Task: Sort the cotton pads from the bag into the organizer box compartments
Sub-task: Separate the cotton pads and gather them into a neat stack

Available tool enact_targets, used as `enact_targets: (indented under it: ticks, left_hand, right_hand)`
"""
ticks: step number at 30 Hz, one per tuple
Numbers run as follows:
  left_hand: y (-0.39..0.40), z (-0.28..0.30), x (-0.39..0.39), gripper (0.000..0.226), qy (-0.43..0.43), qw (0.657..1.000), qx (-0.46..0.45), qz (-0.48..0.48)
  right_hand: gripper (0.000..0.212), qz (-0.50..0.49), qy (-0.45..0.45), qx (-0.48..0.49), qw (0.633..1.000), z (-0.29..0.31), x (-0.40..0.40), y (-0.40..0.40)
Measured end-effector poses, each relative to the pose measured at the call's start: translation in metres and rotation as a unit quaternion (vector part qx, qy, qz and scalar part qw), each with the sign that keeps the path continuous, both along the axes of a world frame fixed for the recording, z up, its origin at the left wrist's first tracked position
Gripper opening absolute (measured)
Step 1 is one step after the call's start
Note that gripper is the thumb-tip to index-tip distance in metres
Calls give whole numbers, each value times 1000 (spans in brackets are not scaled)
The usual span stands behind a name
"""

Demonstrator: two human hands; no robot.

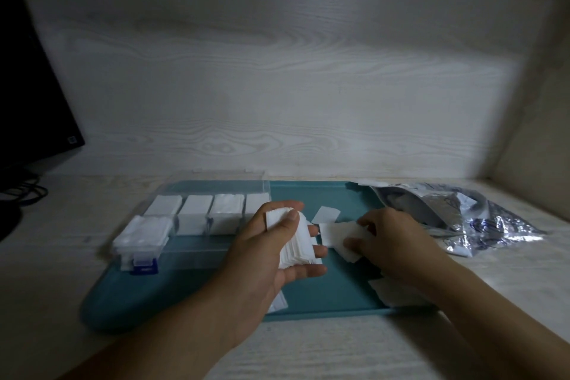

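My left hand (271,244) grips a thick stack of white square cotton pads (296,241) above the teal tray (185,293). Just to its right, my right hand (391,244) pinches a few loose cotton pads (339,234) lying on the tray. A single pad (325,213) lies behind them. The clear organizer box (191,219) stands on the tray's left half, with white pads in several compartments. The crumpled silver bag (456,210) lies at the right, partly on the tray's far right corner.
More loose pads (391,290) lie on the tray under my right forearm, and one (277,302) under my left wrist. A dark monitor (27,86) and cables (24,191) are at the far left. A wood-grain wall (277,86) rises behind the tray.
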State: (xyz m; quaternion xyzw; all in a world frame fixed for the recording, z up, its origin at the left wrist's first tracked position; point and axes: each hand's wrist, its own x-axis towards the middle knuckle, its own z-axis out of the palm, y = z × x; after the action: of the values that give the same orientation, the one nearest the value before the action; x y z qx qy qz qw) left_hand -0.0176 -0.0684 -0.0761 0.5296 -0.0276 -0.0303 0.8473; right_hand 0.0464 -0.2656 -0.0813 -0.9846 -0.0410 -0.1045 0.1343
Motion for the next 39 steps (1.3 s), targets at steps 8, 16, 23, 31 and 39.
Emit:
enact_targets:
  ticks: [8,16,23,31,39]
  left_hand:
    - [0,0,0,20,-3,1000,9,6]
    - [-1,-4,-1,19,-8,999,32,-11]
    - [-5,-3,-3,29,1,997,23,-67]
    - [-3,-2,1,27,19,999,-19,-23]
    - [-4,-2,1,25,19,998,-46,-29]
  right_hand:
    - [18,70,-88,115,987,10,3,-5]
    - [17,269,45,507,818,30,-22,7]
    - [19,275,-47,365,888,9,-24,24]
    - [73,320,2,245,915,15,-38,22]
    - [89,360,-37,238,901,13,-41,28]
